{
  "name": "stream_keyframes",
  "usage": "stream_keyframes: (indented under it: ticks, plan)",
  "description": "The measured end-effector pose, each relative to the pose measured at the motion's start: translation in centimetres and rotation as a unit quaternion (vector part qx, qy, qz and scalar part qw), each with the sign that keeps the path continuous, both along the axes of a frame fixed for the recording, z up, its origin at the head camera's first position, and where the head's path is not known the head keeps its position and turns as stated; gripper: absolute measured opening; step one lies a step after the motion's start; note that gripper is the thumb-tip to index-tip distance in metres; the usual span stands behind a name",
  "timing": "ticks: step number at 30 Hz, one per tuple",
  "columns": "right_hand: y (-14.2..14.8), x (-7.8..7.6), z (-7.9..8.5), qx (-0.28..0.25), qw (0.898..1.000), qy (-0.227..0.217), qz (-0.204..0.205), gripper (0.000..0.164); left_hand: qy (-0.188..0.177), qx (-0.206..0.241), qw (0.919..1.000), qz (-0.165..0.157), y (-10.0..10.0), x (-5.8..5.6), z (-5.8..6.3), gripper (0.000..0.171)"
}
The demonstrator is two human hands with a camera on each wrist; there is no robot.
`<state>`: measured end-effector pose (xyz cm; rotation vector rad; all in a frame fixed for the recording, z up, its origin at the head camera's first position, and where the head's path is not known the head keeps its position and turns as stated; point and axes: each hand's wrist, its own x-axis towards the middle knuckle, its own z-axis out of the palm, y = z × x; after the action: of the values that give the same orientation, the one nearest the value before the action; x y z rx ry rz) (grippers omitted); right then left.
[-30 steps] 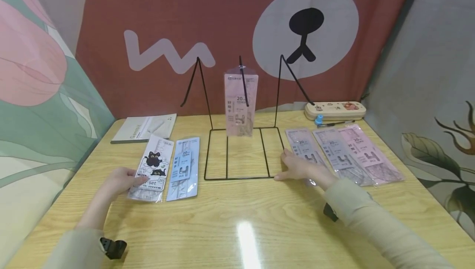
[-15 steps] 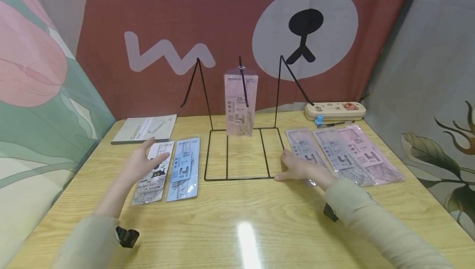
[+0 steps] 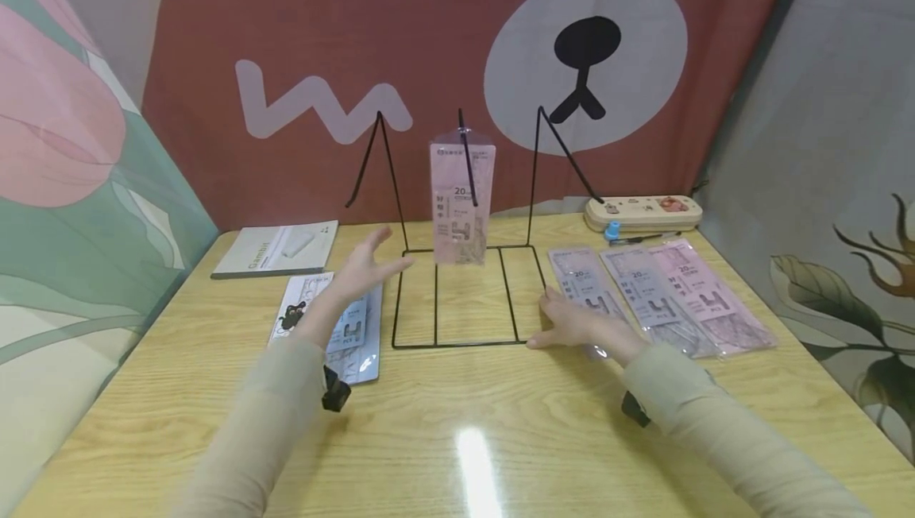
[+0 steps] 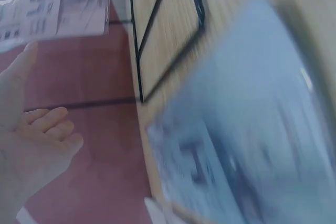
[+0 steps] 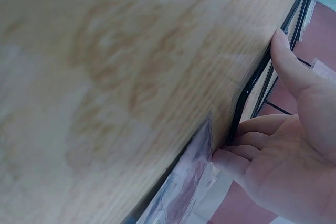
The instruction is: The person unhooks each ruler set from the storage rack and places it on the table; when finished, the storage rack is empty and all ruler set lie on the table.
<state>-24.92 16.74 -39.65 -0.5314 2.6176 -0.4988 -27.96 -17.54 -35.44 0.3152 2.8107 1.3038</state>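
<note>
My left hand (image 3: 360, 276) is in the air with thumb and fingers spread, between the blue ruler-set packet (image 3: 364, 359) and the left side of a black wire display rack (image 3: 457, 345). Nothing is in it in the left wrist view. Its forearm partly covers the blue packet and the white ruler-set packet with black cats (image 3: 291, 315). My right hand (image 3: 575, 323) holds the rack's front right corner; thumb (image 5: 281, 40) and fingers (image 5: 252, 140) lie along the wire in the right wrist view. One pink ruler-set packet (image 3: 446, 184) hangs from the middle hook.
Right of the rack lie more packets: a pale purple one (image 3: 579, 264), a greyish one (image 3: 636, 276) and a pink one (image 3: 696, 287). Behind them are a pencil case (image 3: 643, 220), a small blue item (image 3: 612, 230) and a black pen (image 3: 643, 239). A notebook (image 3: 246, 260) lies back left.
My left hand has let go of the cat packet, leaving it on the table, and moved right and forward toward the rack. The right hand has stayed at the rack's corner.
</note>
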Motion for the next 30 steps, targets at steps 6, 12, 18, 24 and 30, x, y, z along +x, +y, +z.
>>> stream_keyframes:
  ticks: [6, 12, 18, 24, 30]
  plan:
    - [-0.1, 0.1, 0.1, 0.003, 1.000, 0.007, 0.005, 0.094, -0.012, 0.048, 0.9987, -0.007, 3.6, -1.7, -0.8, 0.090]
    - [-0.1, 0.2, 0.1, 0.002, 1.000, 0.006, 0.004, 0.095, -0.014, 0.119, 0.9928, 0.000, 6.0, -2.6, -1.1, 0.089]
    - [-0.1, 0.2, 0.1, 0.000, 1.000, 0.005, -0.005, 0.096, -0.026, 0.155, 0.9875, 0.008, 7.4, -3.0, -1.2, 0.076]
    - [-0.2, 0.2, -0.2, -0.003, 1.000, 0.009, 0.003, 0.098, -0.038, 0.141, 0.9892, 0.013, 8.1, -2.6, -1.4, 0.048]
    - [-0.1, 0.1, -0.1, -0.003, 1.000, 0.008, 0.000, 0.097, -0.028, 0.135, 0.9904, 0.006, 8.6, -1.4, -1.3, 0.030]
